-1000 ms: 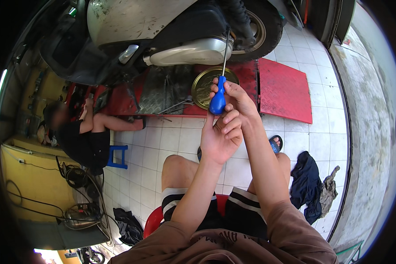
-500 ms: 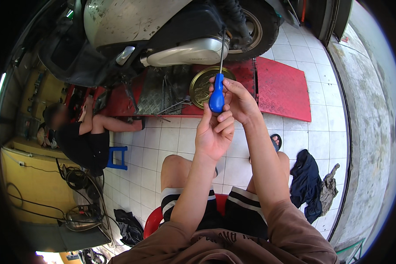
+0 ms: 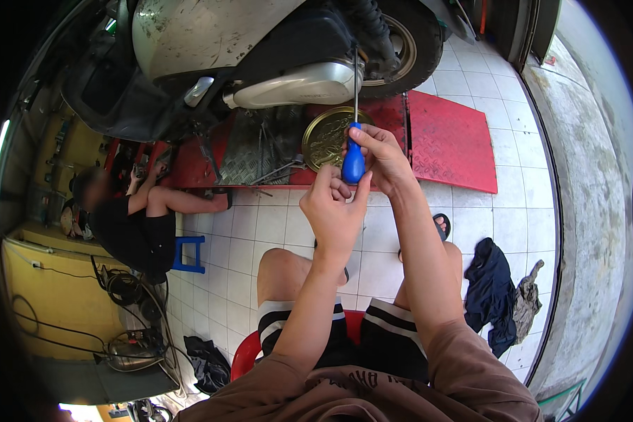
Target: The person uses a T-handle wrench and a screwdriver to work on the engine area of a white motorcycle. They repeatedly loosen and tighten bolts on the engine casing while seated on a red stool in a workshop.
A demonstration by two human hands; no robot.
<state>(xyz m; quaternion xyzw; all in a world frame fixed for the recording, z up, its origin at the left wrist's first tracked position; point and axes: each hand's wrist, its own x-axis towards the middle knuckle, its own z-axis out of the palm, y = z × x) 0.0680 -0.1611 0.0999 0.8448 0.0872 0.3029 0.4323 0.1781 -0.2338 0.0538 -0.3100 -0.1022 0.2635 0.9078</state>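
A long screwdriver (image 3: 354, 166) with a blue handle stands nearly in line with my view. Its shaft reaches away to the rear end of the scooter's silver casing (image 3: 304, 86), beside the shock absorber; I cannot make out what the tip touches. Around the upper part of the handle, my right hand (image 3: 385, 160) is closed with thumb and fingers. My left hand (image 3: 335, 214) pinches the butt end of the handle between thumb and curled fingers. Just beyond the hands lies a round gold-coloured tray (image 3: 307, 149) holding small metal parts.
The scooter (image 3: 211, 39) stands over a red lift platform (image 3: 450, 141), with tools lying on its metal plate. At left a person (image 3: 130, 218) in black sits by a blue stool (image 3: 189, 254). Dark cloth (image 3: 491, 292) lies on the tiled floor at right; an air compressor (image 3: 135, 349) is lower left.
My left hand has turned and shifted its grip at the handle's butt, its back now showing more. The handle sits slightly further right. At left, the other person's hands have moved.
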